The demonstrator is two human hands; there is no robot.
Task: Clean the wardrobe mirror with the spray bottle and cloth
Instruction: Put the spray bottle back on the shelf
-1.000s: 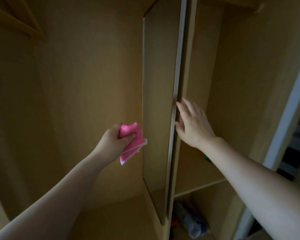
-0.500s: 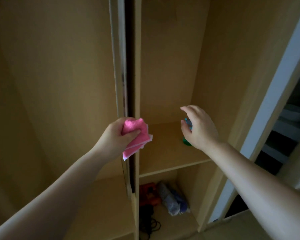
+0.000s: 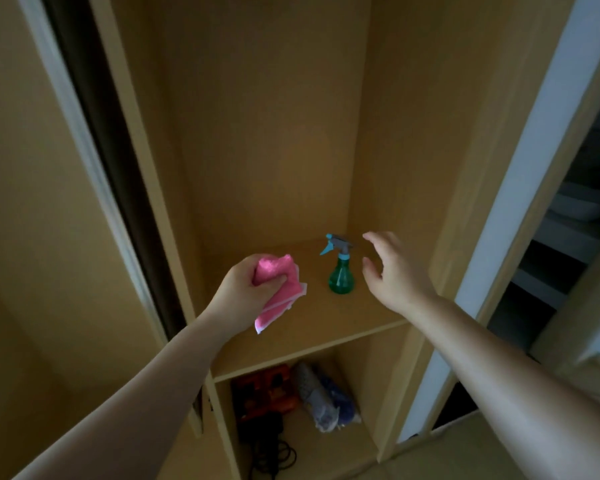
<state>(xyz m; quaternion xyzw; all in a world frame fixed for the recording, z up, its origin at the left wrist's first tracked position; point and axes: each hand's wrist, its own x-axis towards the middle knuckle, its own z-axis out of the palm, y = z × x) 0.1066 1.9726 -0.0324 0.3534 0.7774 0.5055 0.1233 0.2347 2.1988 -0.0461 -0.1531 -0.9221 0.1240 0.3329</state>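
Note:
A green spray bottle (image 3: 341,277) with a blue trigger head stands upright on a wooden wardrobe shelf (image 3: 326,327). My right hand (image 3: 394,271) hovers just right of the bottle, fingers spread and relaxed, a small gap away from it. My left hand (image 3: 243,294) grips a folded pink cloth (image 3: 278,292) to the left of the bottle, above the shelf. The mirror door (image 3: 94,161) stands edge-on at the left; its glass face is hidden from this angle.
Below the shelf, a lower compartment holds an orange box (image 3: 264,393), a bundled blue and grey item (image 3: 323,396) and black cables (image 3: 271,448). A white door frame (image 3: 520,188) runs down the right, with dark shelves beyond it.
The view swung right, from the mirror door to the open compartment. My right hand left the door edge and moved toward the spray bottle, which now shows fully. My left hand kept the cloth.

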